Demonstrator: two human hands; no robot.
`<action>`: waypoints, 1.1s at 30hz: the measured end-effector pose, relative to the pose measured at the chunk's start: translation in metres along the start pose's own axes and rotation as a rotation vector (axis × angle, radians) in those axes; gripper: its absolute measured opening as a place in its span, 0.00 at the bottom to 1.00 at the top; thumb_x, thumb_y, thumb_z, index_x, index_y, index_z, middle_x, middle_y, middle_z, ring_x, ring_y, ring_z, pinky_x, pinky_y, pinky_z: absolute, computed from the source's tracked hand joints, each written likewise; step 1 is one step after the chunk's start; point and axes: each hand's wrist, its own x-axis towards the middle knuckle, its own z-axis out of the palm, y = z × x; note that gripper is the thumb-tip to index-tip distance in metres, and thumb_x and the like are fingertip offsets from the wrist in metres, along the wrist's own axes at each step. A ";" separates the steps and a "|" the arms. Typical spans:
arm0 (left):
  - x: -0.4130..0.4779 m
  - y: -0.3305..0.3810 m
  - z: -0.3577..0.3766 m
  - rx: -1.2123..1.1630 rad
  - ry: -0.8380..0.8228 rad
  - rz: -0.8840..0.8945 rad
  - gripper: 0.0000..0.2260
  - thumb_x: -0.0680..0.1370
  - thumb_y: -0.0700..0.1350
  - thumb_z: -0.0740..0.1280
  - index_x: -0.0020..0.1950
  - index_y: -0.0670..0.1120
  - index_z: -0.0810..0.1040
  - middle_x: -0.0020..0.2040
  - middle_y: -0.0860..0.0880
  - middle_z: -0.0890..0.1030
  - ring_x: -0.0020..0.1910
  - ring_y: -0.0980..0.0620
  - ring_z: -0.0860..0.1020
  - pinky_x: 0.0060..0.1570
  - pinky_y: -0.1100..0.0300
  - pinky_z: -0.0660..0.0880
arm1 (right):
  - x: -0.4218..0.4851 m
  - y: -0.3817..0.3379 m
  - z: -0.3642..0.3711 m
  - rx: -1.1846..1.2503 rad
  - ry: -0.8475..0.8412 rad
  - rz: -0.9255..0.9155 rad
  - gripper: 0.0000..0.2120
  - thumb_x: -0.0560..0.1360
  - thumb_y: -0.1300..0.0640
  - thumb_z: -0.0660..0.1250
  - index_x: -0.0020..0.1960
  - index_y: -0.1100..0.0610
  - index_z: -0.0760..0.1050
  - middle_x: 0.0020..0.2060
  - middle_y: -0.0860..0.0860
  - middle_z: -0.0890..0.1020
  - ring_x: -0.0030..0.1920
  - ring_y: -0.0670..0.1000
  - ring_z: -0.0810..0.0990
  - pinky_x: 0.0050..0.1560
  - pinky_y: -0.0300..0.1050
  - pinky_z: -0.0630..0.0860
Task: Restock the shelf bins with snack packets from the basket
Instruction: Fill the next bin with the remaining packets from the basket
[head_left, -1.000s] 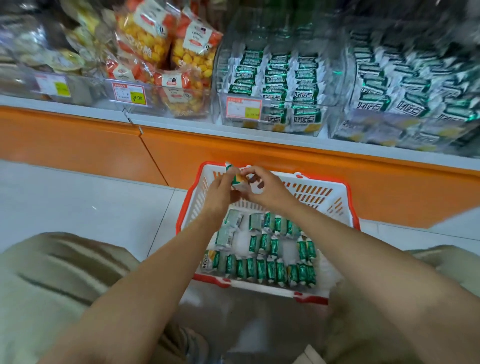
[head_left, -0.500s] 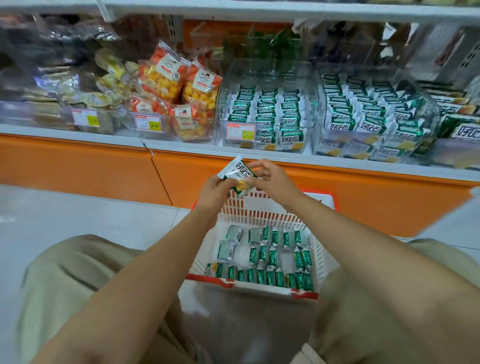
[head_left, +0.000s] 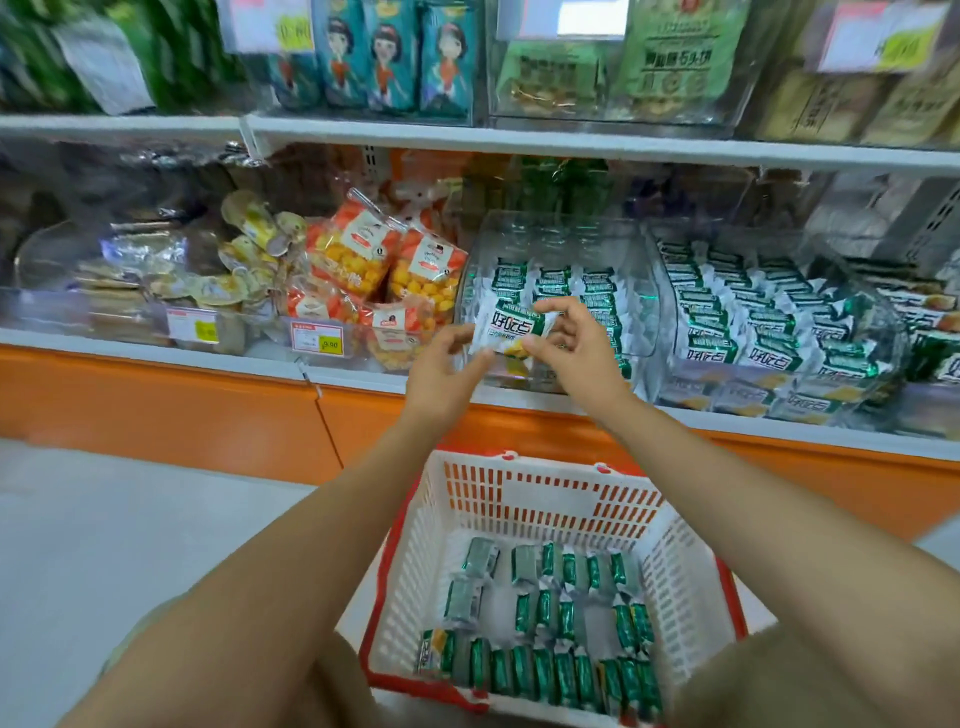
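Observation:
A white and green snack packet (head_left: 506, 328) is held up in front of a clear shelf bin (head_left: 636, 291) that holds rows of the same packets. My left hand (head_left: 444, 376) pinches the packet's left edge. My right hand (head_left: 576, 345) pinches its right side with thumb and fingers. Below, on the floor, a white basket with a red rim (head_left: 519, 501) holds several green packets (head_left: 550, 629) lying in rows.
A second clear bin (head_left: 878, 332) of the same packets stands to the right. Orange bagged snacks (head_left: 363, 265) fill the bin to the left. An upper shelf (head_left: 467, 135) carries teal and green packs. The shelf base is orange. My knees flank the basket.
Both hands have lifted the packet from above the basket up to the front of the clear bin. The view has tilted upward, showing the upper shelf.

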 end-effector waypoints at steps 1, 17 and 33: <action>0.013 0.000 -0.002 0.146 0.027 0.084 0.17 0.79 0.48 0.68 0.68 0.46 0.75 0.64 0.48 0.78 0.63 0.49 0.75 0.63 0.51 0.72 | 0.014 0.002 -0.002 -0.025 0.048 -0.006 0.14 0.75 0.58 0.71 0.59 0.51 0.73 0.38 0.46 0.71 0.41 0.50 0.74 0.45 0.44 0.74; 0.118 -0.044 0.001 1.011 0.122 0.572 0.24 0.82 0.51 0.52 0.75 0.43 0.68 0.74 0.46 0.70 0.76 0.47 0.63 0.74 0.43 0.58 | 0.207 0.090 0.009 -0.321 0.210 0.096 0.16 0.71 0.56 0.75 0.57 0.54 0.75 0.44 0.56 0.82 0.43 0.57 0.80 0.43 0.52 0.78; 0.124 -0.058 0.007 0.949 0.257 0.671 0.23 0.80 0.50 0.56 0.73 0.41 0.71 0.74 0.45 0.70 0.75 0.47 0.65 0.72 0.47 0.61 | 0.262 0.123 0.033 -0.480 0.255 0.074 0.15 0.71 0.58 0.75 0.57 0.55 0.78 0.59 0.57 0.74 0.50 0.55 0.78 0.46 0.38 0.68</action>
